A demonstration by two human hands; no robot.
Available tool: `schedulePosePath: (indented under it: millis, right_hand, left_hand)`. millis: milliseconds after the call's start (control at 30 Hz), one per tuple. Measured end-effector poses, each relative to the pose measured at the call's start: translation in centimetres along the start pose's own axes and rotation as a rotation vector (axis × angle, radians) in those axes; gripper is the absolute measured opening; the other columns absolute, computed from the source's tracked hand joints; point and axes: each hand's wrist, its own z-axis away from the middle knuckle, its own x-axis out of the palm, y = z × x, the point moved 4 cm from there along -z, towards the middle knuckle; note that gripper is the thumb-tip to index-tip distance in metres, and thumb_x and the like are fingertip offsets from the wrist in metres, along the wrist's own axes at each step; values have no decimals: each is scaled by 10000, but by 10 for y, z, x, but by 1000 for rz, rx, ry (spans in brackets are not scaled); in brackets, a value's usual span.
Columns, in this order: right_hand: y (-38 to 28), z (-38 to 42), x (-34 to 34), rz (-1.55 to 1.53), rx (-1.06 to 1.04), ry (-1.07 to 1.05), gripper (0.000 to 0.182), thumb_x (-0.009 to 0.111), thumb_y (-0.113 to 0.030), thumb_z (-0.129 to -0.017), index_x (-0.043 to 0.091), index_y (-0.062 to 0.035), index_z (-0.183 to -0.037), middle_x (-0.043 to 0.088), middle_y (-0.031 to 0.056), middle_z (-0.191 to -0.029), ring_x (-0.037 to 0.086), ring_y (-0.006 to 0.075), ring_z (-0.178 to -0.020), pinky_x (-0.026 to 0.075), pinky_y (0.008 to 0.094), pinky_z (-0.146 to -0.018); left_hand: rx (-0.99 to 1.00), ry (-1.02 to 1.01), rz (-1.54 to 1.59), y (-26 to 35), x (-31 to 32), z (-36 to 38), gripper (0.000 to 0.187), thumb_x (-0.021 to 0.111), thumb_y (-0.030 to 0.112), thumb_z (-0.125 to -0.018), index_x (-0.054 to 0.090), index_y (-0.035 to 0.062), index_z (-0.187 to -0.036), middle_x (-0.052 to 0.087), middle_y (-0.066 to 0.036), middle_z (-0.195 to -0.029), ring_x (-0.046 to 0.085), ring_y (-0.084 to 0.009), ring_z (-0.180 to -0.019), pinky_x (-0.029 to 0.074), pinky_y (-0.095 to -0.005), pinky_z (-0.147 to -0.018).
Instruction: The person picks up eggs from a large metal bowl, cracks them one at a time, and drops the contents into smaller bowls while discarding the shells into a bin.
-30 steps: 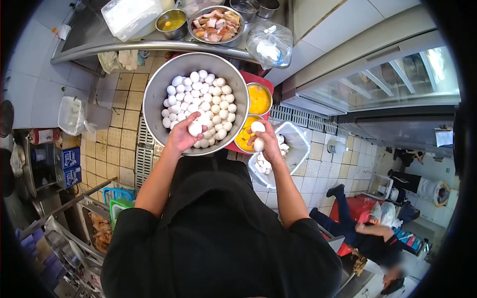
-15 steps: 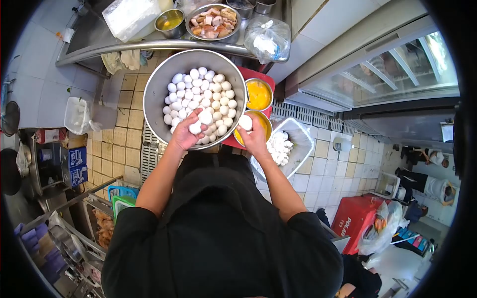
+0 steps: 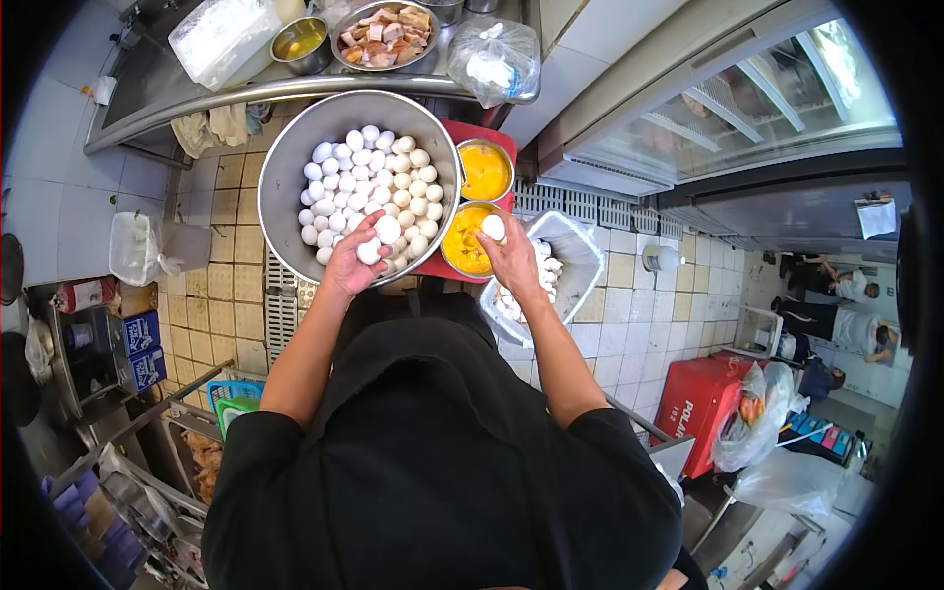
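A large steel pot [image 3: 278, 187] holds many white and cream eggs [image 3: 356, 182]. At its near side, my left hand [image 3: 352, 264] is curled around two white eggs [image 3: 387, 230], above the other eggs. My right hand [image 3: 518, 261] grips a single white egg [image 3: 494, 228] in its fingertips, at the right rim of the nearer bowl of yolks [image 3: 464, 246]. A second bowl of beaten-looking yellow egg [image 3: 484, 170] stands just beyond. Below my right hand, a lined white bin [image 3: 582, 270] contains eggshells [image 3: 547, 270].
Both bowls rest on a red stool [image 3: 503, 140]. A steel counter [image 3: 211, 98] at the back carries a bowl of cut meat [image 3: 385, 37], a small egg bowl [image 3: 302, 45] and a plastic bag [image 3: 495, 64]. To the right are a glass-door fridge [image 3: 747, 108] and a red cooler box [image 3: 696, 408].
My right hand has moved right, from beside the pot's rim across the nearer bowl to its right edge, still gripping an egg. My left hand keeps its eggs. The whole view has shifted slightly.
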Motion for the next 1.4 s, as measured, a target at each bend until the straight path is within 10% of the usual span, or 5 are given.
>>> schedulePosePath:
  millis: [367,567,1000,1133,1400]
  right_hand:
    - [41,66,-56,93,101,222,581,751,-297,-896,520,-2,-1340,616,253,-1199,615,400,-1118,495,425,-962]
    - [160,119,-26,-928,1365,111,564,701,-249,-937,463,3,-1382,558,255,-1300,590,412,-1191,520,468,-975]
    - [1,-26,38,-1500,421,-430,400,616,-154,-992,464,-18,-1335,671,144,-1070,710,240,-901,573,356,-727]
    - [-47,-32,21,-114,-188,-79,490,678,-286,-942,497,-13,-1307,668,216,-1085,679,357,-953,544,421,-795]
    - [-30,-27,32,-384,12,-86,383,727,-122,-875,569,1,-1201,658,191,-1082,676,348,-955,534,422,-843]
  left_hand:
    - [-2,3,9,1,-2,6,537,648,168,-880,476,194,-1388,601,-211,-1298,558,-154,-755,456,-270,-569]
    - [7,65,-79,0,2,5,558,626,165,-898,471,206,-1433,622,-172,-1256,571,-140,-756,477,-276,-582]
    - [34,107,-138,4,12,7,592,626,175,-897,460,186,-1466,652,-112,-1218,604,-129,-807,558,-332,-714]
    - [58,114,-104,5,3,12,588,628,174,-899,463,190,-1463,659,-101,-1218,602,-119,-796,556,-324,-714]
    - [77,154,-105,2,-2,15,575,634,155,-892,482,173,-1446,658,-78,-1169,594,-122,-787,551,-323,-701]
